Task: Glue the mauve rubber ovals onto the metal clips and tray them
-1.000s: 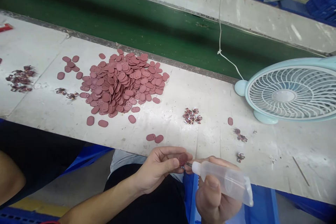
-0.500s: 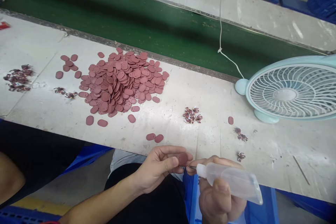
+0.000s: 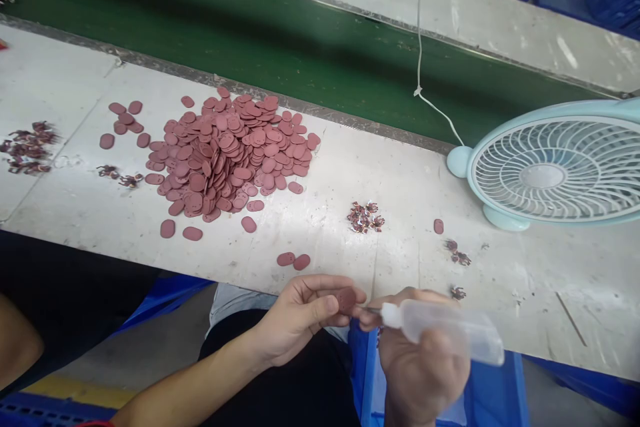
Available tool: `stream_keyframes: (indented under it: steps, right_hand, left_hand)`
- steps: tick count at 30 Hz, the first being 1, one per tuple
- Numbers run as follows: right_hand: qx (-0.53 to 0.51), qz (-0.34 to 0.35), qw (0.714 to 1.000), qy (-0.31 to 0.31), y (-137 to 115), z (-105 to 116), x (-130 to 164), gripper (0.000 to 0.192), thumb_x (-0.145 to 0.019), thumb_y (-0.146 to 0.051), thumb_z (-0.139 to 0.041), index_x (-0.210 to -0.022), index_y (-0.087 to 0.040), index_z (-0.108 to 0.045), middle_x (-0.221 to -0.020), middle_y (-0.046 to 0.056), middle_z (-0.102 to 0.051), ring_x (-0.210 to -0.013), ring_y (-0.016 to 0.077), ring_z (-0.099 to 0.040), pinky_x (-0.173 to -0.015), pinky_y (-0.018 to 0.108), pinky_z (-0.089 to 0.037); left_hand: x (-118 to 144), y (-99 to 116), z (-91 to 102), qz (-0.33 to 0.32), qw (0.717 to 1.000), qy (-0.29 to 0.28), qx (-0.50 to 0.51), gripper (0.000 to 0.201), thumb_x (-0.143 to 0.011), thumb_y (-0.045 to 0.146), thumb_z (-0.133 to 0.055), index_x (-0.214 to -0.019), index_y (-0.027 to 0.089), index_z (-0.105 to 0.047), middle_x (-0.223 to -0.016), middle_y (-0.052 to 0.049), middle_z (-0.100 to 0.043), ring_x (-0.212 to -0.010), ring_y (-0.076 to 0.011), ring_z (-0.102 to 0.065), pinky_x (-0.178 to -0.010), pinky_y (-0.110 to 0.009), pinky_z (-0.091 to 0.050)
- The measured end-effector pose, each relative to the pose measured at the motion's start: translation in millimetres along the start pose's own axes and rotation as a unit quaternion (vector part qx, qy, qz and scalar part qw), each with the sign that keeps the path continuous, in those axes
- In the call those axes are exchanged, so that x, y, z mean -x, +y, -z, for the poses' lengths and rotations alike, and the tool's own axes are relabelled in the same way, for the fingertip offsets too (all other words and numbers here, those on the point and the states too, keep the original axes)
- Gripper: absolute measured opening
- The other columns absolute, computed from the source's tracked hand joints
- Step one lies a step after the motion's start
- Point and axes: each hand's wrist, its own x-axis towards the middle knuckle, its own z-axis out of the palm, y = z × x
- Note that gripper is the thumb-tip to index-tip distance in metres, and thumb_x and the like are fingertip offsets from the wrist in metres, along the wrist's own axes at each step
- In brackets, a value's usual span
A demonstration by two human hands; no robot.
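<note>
Between thumb and fingers, my left hand (image 3: 295,320) pinches a reddish-brown oval disc (image 3: 347,298) in front of the table edge. My right hand (image 3: 423,360) is wrapped round a translucent squeeze bottle (image 3: 455,328) with a white cap. The bottle lies tilted, its thin nozzle (image 3: 373,310) pointing left, close to the disc; whether it touches the disc I cannot tell. Beyond my left hand rest two loose oval discs (image 3: 294,260). A large heap of the same discs (image 3: 225,160) lies farther back to the left.
Small dark shiny pieces (image 3: 366,217) form a cluster mid-table, with others (image 3: 29,147) at far left. A light-blue fan (image 3: 545,170) stands at right, its white cord (image 3: 420,47) crossing the green strip (image 3: 300,63). Below the edge is a blue bin (image 3: 500,390). A neighbour's arm (image 3: 17,340) shows at left.
My right hand and the squeeze bottle have shifted slightly right and the bottle has turned more level; they are blurred now. The left hand keeps the disc almost in place. The view has shifted a little.
</note>
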Motion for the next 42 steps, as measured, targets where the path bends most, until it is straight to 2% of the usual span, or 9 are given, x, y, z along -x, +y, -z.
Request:
stream_keyframes:
  steps: [3, 7, 10, 12, 15, 19, 23, 30, 42]
  right_hand:
    - [-0.282, -0.084, 0.956, 0.016, 1.1, 25.9, -30.8, 0.03, -0.091, -0.039, -0.059, -0.116, -0.022, -0.056, -0.079, 0.003, -0.065, -0.064, 0.0174, -0.066, -0.046, 0.027, -0.057]
    - [-0.581, -0.207, 0.781, -0.095, 20.8, 77.6, -78.4, 0.038, -0.095, -0.019, -0.05, -0.131, -0.017, -0.042, -0.084, 0.003, -0.059, -0.076, 0.0138, -0.068, -0.057, 0.02, -0.063]
    - [-0.605, -0.198, 0.76, -0.133, 31.0, 94.1, -89.6, 0.032, -0.099, -0.023, -0.049, -0.131, -0.018, -0.043, -0.082, 0.001, -0.057, -0.073, 0.0129, -0.068, -0.054, 0.018, -0.063]
    - [-0.534, -0.146, 0.823, -0.125, 31.4, 86.0, -82.3, 0.034, -0.1, -0.034, -0.053, -0.13, -0.019, -0.047, -0.081, 0.0, -0.056, -0.068, 0.0099, -0.065, -0.046, 0.013, -0.057]
    - [-0.071, 0.013, 0.995, -0.075, 28.8, 57.8, -70.1, 0.032, -0.101, -0.045, -0.049, -0.122, -0.023, -0.058, -0.077, -0.001, -0.055, -0.053, 0.0091, -0.055, -0.035, 0.014, -0.047]
    - [0.296, 0.115, 0.947, -0.04, 30.1, 29.6, -91.0, 0.022, -0.094, -0.029, -0.06, -0.113, -0.025, -0.07, -0.106, 0.008, -0.065, -0.081, 0.0197, -0.064, -0.068, 0.035, -0.061]
    - [0.441, 0.147, 0.882, -0.074, 32.7, 29.0, -127.3, 0.028, -0.087, -0.02, -0.059, -0.11, -0.023, -0.075, -0.13, 0.011, -0.063, -0.119, 0.0313, -0.055, -0.112, 0.056, -0.038]
    - [0.557, 0.1, 0.821, -0.073, 18.1, 47.5, -110.3, 0.031, -0.084, -0.026, -0.064, -0.112, -0.019, -0.071, -0.093, 0.009, -0.069, -0.084, 0.027, -0.063, -0.086, 0.05, -0.052]
    - [0.163, -0.011, 0.974, -0.158, -5.2, 1.3, -18.0, 0.02, -0.09, -0.018, -0.069, -0.103, -0.03, -0.076, -0.089, 0.001, -0.063, -0.066, 0.0109, -0.063, -0.059, 0.022, -0.054]
  left_hand:
    - [0.4, 3.1, 1.1, -0.006, 1.0, -0.008, 0.017, 0.026, -0.085, 0.022, -0.078, -0.111, 0.02, -0.077, -0.113, -0.011, -0.079, -0.091, -0.0157, -0.076, -0.078, -0.02, -0.058]
    - [0.0, 7.3, 7.9, -0.011, 0.999, 0.01, 0.035, 0.02, -0.086, 0.019, -0.076, -0.106, 0.02, -0.077, -0.115, -0.012, -0.078, -0.09, -0.0139, -0.075, -0.079, -0.019, -0.058]
    - [0.6, 11.0, 16.2, -0.019, 0.999, 0.031, 0.034, 0.021, -0.086, 0.017, -0.075, -0.107, 0.019, -0.077, -0.118, -0.013, -0.077, -0.091, -0.014, -0.075, -0.08, -0.018, -0.058]
    - [2.0, 14.3, 21.5, -0.027, 0.998, 0.038, 0.032, 0.025, -0.086, 0.015, -0.075, -0.111, 0.019, -0.076, -0.121, -0.013, -0.076, -0.092, -0.0138, -0.075, -0.081, -0.018, -0.058]
    - [4.6, 19.8, 26.3, -0.038, 0.998, 0.045, 0.03, 0.027, -0.087, 0.014, -0.073, -0.114, 0.018, -0.075, -0.123, -0.014, -0.075, -0.093, -0.0136, -0.074, -0.082, -0.018, -0.058]
    - [7.3, 25.2, 25.3, -0.042, 0.997, 0.058, 0.029, 0.025, -0.088, 0.016, -0.073, -0.113, 0.017, -0.075, -0.121, -0.013, -0.076, -0.091, -0.0132, -0.074, -0.08, -0.018, -0.058]
    - [9.9, 27.8, 22.7, -0.035, 0.997, 0.055, 0.027, 0.025, -0.086, 0.016, -0.075, -0.112, 0.016, -0.076, -0.119, -0.014, -0.077, -0.087, -0.0127, -0.074, -0.078, -0.018, -0.059]
    - [10.2, 26.2, 25.4, -0.021, 0.996, 0.087, 0.02, 0.024, -0.085, 0.016, -0.076, -0.109, 0.016, -0.077, -0.117, -0.014, -0.077, -0.085, -0.0125, -0.074, -0.076, -0.018, -0.059]
    - [1.8, 14.4, 8.2, -0.042, 0.996, 0.025, -0.079, 0.029, -0.08, 0.02, -0.081, -0.108, 0.022, -0.078, -0.119, -0.011, -0.077, -0.097, -0.0185, -0.073, -0.076, -0.022, -0.057]
